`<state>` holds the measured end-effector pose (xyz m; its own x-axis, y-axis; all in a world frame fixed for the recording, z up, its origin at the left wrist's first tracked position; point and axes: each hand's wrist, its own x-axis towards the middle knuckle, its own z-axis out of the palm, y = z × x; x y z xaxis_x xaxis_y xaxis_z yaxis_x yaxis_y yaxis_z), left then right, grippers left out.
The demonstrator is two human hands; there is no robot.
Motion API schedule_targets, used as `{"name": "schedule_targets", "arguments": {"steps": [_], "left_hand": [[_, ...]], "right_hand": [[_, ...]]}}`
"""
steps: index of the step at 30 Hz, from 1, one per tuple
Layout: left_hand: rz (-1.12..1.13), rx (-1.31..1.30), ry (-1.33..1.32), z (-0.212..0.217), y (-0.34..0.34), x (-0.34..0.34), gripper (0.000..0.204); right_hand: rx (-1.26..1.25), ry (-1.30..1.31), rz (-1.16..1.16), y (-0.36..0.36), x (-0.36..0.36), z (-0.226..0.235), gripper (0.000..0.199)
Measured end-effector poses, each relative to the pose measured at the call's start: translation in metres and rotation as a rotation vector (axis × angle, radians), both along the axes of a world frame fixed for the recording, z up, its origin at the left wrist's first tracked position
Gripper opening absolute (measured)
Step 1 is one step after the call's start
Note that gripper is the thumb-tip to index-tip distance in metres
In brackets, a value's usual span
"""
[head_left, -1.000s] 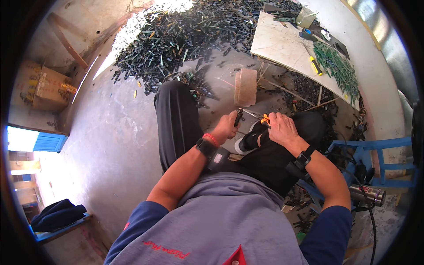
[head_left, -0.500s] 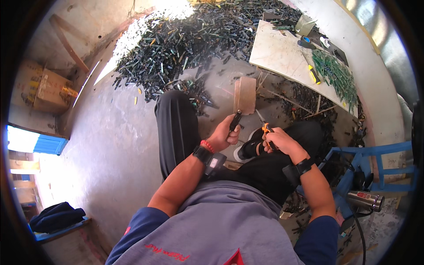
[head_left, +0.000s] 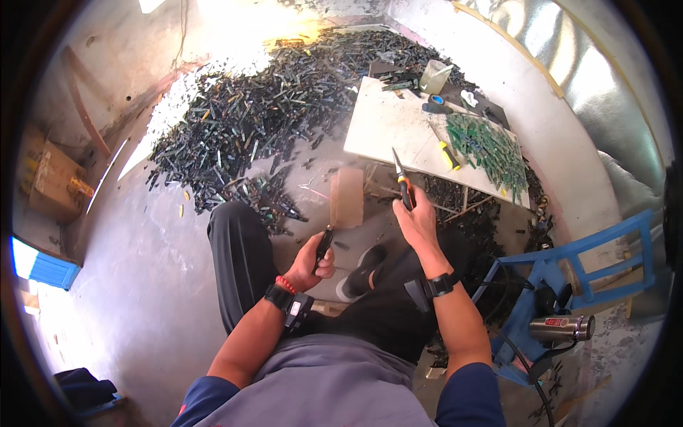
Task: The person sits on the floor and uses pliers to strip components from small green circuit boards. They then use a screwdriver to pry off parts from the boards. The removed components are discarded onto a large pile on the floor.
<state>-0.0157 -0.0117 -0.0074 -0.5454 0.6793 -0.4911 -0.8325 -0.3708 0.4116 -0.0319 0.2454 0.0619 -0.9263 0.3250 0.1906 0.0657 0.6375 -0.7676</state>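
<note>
Low over the person's lap, forward of the shirt hem, a small dark piece stands up out of the left hand, its top end clear of the fingers. Left hand curled round it, thumb along the side, a pinching grip. Exact kind of piece: cannot tell, too small and dark.

To its right, a pair of long-nosed pliers with orange and black handles, nose pointing away from the body. Right hand wrapped round the handles, fingers bent in.

Change noted: a second ago the nose of the pliers was close up against the dark piece. Now tool and piece are well apart, the right hand farther forward, the nose near the bench edge in this view; whether it touches cannot be told. The view has also shifted, so more of the heap and far wall show. Meaning for the work: the piece remains held, but the pliers are off it, nothing visibly gripped in their nose.

Between and beyond the hands, a brown block on the floor. Farther out, a wide heap of dark strips. On the bench, right of the heap: green strips, a yellow-handled screwdriver, a clear container. Far right, a metal flask beside a blue chair.
</note>
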Motion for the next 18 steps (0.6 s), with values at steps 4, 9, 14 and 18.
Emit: {"name": "schedule_targets", "arguments": {"steps": [4, 9, 14, 18], "left_hand": [[-0.005, -0.017, -0.014, 0.001, 0.001, 0.0, 0.056], [0.027, -0.028, -0.011, -0.005, -0.001, 0.002, 0.056], [0.061, -0.059, -0.002, -0.008, -0.002, 0.001, 0.05], [0.092, -0.19, 0.045, -0.011, 0.0, 0.002, 0.05]], "right_hand": [[0.253, 0.032, -0.136, 0.01, -0.041, 0.015, 0.049], [0.447, -0.096, -0.291, 0.03, -0.095, 0.012, 0.044], [0.509, -0.089, -0.356, 0.05, -0.127, 0.002, 0.042], [0.529, -0.116, -0.356, 0.053, -0.135, 0.003, 0.047]]}}
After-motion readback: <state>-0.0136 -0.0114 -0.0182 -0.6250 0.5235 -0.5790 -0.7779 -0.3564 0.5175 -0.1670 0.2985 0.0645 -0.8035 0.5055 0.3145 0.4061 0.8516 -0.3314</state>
